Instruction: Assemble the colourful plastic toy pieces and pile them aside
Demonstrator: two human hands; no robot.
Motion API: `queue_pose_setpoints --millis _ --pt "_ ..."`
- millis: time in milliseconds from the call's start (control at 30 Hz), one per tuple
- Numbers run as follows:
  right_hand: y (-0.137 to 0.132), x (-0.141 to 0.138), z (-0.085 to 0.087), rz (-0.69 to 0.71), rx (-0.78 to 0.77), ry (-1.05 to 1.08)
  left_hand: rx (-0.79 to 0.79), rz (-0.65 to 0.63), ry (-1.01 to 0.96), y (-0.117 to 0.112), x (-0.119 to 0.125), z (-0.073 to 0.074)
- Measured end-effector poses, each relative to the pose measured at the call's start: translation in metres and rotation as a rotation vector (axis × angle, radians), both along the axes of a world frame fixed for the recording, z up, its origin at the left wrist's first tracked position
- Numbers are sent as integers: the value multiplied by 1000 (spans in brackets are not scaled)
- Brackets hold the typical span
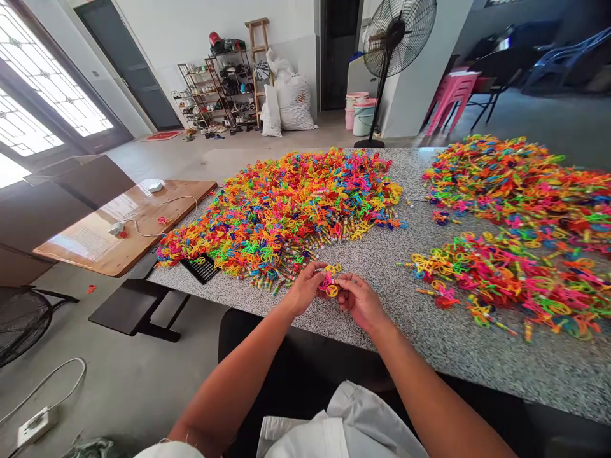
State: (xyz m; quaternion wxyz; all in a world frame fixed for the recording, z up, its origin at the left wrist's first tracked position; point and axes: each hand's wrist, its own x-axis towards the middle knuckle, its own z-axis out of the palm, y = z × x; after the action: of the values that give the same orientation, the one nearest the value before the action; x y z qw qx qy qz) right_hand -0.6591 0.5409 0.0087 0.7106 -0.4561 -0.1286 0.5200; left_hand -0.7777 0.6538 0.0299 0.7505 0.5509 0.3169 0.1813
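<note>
A speckled stone table fills the view, and most of its far half is covered by a large heap of bright plastic rings and short sticks. Two further heaps are seen to the right: one at the far right edge and a flatter, looser one nearer the person. A black comb-like tray is partly tucked under the near left corner of the big heap, and a wooden table with a white cable stands lower, to the left. At the near edge of the big heap both hands are brought together over the stone. The left hand is closed, its fingertips pinched on a small pink and yellow ring piece; the right hand is closed on the same piece from the other side. The piece is held between the two sets of fingertips, just above the table and just beside the heap's loose sticks. The step in hand is judged to be the fitting together or sorting of single pieces taken from the heap. A steady pinch and fine alignment between the two hands are judged to be called for next. Whether a stick is already joined to the ring cannot be told; the fingers cover it.
</note>
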Motion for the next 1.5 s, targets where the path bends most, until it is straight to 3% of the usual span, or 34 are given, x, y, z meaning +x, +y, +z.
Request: queue_pose_setpoints --millis 167,367,500,1067,1500 --pt "-2 0 -4 -6 -1 37 -50 -14 -14 -3 -6 2" --pt "-4 -2 -14 -23 -31 64 64 -15 113 -6 -6 0" --pt "-6 -2 -18 -46 -37 46 5 -93 55 -5 -8 0" --pt "-15 -1 -19 4 -23 165 -6 -90 -43 -6 -4 -7" --pt "-17 0 -17 -24 -36 90 32 -96 -51 -10 -2 -5"
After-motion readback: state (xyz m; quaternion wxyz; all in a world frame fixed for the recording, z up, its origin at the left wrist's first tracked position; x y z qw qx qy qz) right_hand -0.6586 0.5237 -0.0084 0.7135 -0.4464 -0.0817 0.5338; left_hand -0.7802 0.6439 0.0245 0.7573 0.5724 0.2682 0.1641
